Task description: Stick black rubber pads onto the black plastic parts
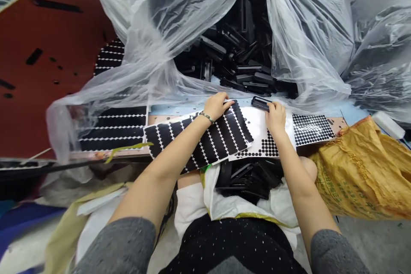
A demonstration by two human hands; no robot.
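My left hand (218, 106) rests at the top edge of a sheet of black scalloped strips (205, 145), its thumb and fingers bent close together; whether anything small is between them cannot be made out. Farther right, my right hand (276, 117) grips the end of a black plastic part (260, 103) between thumb and fingers. That part lies over a white sheet with black round dots (253, 128), partly under the strip sheet. Another dotted sheet (313, 129) lies to the right, and more black strip sheets (112, 128) are at the left.
Behind the sheets is a heap of black plastic parts (237, 51) between clear plastic bags (308, 21). An open white sack (213, 201) with black parts sits at my lap. A yellow woven sack (362, 171) stands right, a red board (48, 64) left.
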